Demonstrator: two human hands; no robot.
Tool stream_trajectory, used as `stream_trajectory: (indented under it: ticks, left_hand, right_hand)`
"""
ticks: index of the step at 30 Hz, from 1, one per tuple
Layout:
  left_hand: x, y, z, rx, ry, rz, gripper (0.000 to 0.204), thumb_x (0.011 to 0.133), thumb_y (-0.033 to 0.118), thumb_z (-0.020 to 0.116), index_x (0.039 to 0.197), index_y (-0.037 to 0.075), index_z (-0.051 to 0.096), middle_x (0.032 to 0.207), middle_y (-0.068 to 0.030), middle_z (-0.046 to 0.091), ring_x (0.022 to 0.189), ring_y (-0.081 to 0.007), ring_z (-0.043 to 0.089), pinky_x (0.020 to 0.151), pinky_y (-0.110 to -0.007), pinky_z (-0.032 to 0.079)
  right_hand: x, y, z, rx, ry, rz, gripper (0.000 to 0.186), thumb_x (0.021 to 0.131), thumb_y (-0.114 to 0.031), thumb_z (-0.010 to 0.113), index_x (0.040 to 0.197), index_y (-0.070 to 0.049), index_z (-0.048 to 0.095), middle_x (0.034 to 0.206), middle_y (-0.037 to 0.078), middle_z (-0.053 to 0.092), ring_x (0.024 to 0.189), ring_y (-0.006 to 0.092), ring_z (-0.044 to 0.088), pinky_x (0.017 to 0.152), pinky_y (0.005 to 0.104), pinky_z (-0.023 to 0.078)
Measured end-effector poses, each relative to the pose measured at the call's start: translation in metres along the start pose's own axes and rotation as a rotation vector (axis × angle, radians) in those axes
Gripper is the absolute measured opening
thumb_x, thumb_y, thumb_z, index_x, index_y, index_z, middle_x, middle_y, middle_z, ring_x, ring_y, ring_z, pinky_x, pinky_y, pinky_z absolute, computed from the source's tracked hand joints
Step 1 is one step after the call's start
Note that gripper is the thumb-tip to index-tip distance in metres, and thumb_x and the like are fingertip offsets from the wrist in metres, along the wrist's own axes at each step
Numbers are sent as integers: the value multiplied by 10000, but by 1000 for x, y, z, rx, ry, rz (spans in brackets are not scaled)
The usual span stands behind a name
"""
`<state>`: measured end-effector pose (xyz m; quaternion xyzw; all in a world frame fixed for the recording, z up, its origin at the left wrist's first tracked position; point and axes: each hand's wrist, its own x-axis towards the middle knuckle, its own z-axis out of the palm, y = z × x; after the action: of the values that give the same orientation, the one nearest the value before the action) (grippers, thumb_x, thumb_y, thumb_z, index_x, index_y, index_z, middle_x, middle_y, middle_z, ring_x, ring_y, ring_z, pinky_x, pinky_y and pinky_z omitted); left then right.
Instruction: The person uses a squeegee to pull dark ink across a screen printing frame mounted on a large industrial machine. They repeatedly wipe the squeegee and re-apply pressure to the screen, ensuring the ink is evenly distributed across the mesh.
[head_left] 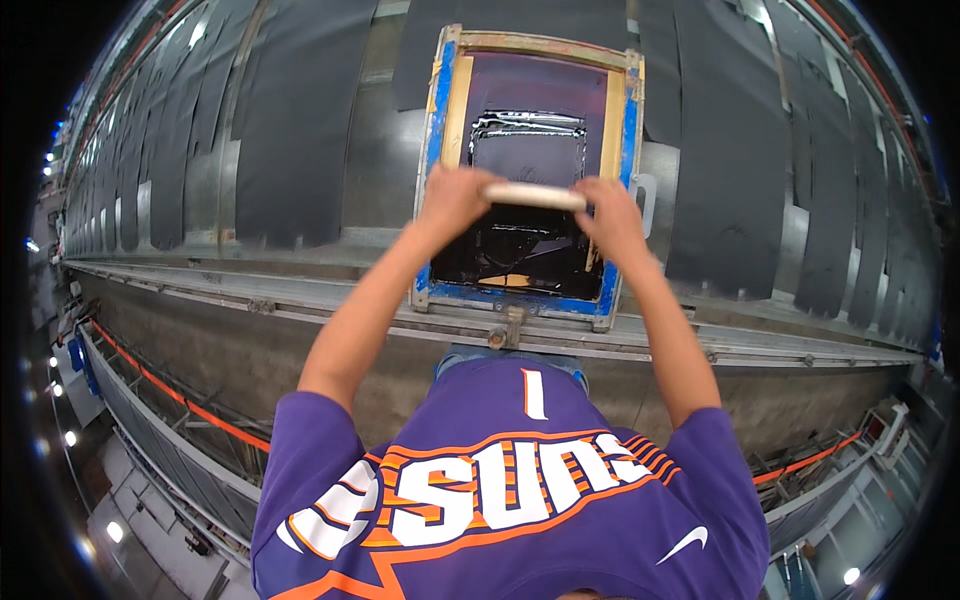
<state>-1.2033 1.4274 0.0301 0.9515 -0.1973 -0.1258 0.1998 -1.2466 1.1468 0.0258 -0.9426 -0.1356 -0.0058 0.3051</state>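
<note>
Both my hands grip a squeegee with a pale bar-shaped handle (537, 196), one at each end. My left hand (458, 205) is closed round its left end, and my right hand (612, 217) round its right end. The squeegee lies crosswise over the middle of a screen-printing frame (540, 43), whose sides are edged with blue tape (627, 130). Black ink (500, 245) coats the near half of the mesh. Beyond the squeegee, glossy ink streaks (530, 124) border a rectangular area. The squeegee's blade is hidden beneath its handle.
The frame rests on a long metal table where dark fabric panels (300, 120) lie in rows to both sides. A metal rail (380, 328) with a clamp-like fitting (508, 330) runs along the near edge. Orange-red pipes or cables (180, 392) run below it.
</note>
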Motion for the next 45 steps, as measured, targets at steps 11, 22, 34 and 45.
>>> stream_trajectory:
  ticks: [11, 22, 34, 45]
  left_hand:
    - [-2, -1, 37, 39, 195, 89, 324, 720, 67, 753, 1005, 216, 791, 997, -2, 760, 883, -248, 670, 772, -391, 492]
    - [-52, 6, 29, -40, 158, 112, 389, 723, 57, 754, 1072, 227, 765, 1050, 9, 758, 983, -201, 681, 902, -428, 421]
    - [124, -19, -19, 2, 7, -74, 355, 741, 187, 780, 1084, 281, 792, 955, -63, 764, 910, -280, 718, 824, -403, 563]
    - [-103, 26, 56, -40, 166, 79, 378, 672, -3, 751, 983, 209, 794, 960, 36, 758, 868, -196, 645, 748, -363, 466]
  right_hand:
    - [-19, 23, 41, 126, 103, 113, 405, 723, -6, 742, 1121, -79, 716, 1184, 129, 689, 1108, 341, 644, 954, 408, 525]
    - [-56, -13, 16, 36, 22, 13, 352, 739, -70, 753, 1088, -83, 713, 1107, 94, 700, 1035, 303, 647, 903, 428, 504]
    - [102, 55, 2, 54, 73, 192, 268, 808, -144, 739, 1073, -108, 753, 1075, 112, 721, 1045, 332, 662, 901, 415, 534]
    - [-110, -25, 27, 163, -11, 61, 432, 728, -67, 797, 1148, -58, 698, 1181, 142, 683, 1075, 333, 650, 948, 405, 522]
